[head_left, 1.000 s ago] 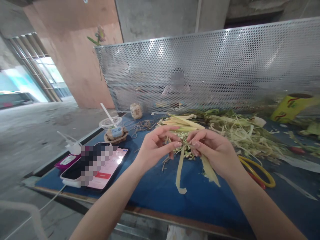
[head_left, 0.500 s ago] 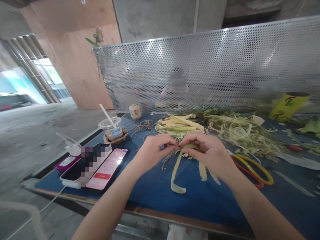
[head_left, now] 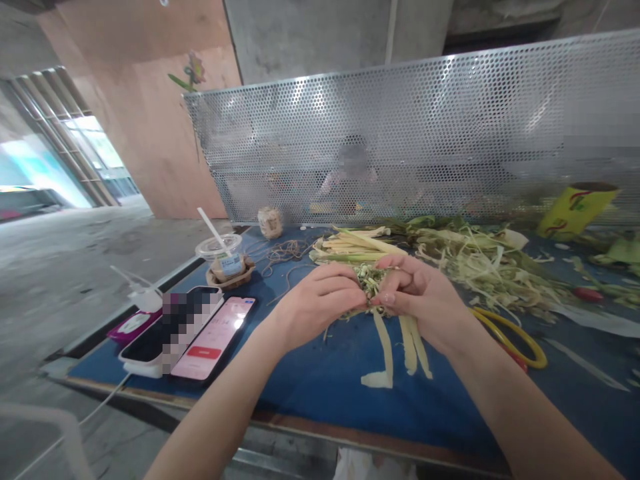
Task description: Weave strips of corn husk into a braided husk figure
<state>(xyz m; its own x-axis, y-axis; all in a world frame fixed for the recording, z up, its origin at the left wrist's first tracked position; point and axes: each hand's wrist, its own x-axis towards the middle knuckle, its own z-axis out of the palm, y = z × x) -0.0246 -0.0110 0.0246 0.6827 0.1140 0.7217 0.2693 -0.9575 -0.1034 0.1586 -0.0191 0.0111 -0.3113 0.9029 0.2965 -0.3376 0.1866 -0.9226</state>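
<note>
Over the blue-topped table (head_left: 320, 393), my left hand (head_left: 320, 300) and my right hand (head_left: 423, 293) come close together, fingers pinched. Between them is a pale plant strip (head_left: 385, 343), like a strip of husk; its long tail hangs down and bends at the tip. More pale strips (head_left: 413, 350) dangle below my right hand. Greenish scraps (head_left: 371, 277) show just behind the fingertips, and I cannot tell if these are held as well. A stack of pale yellow-green stalks (head_left: 350, 245) lies beyond my hands.
To the right are heaped dry husks (head_left: 480, 260), yellow loop handles (head_left: 530, 340) and a yellow tube (head_left: 577, 210). On the left lie phones (head_left: 215, 340), a lidded cup (head_left: 227, 257) and a ball of twine (head_left: 271, 222). A perforated metal panel (head_left: 300, 133) stands along the back.
My left hand has turned, its back now more toward me, and both hands have shifted slightly right. The strip's hanging tail has swung right, and the greenish scraps show more.
</note>
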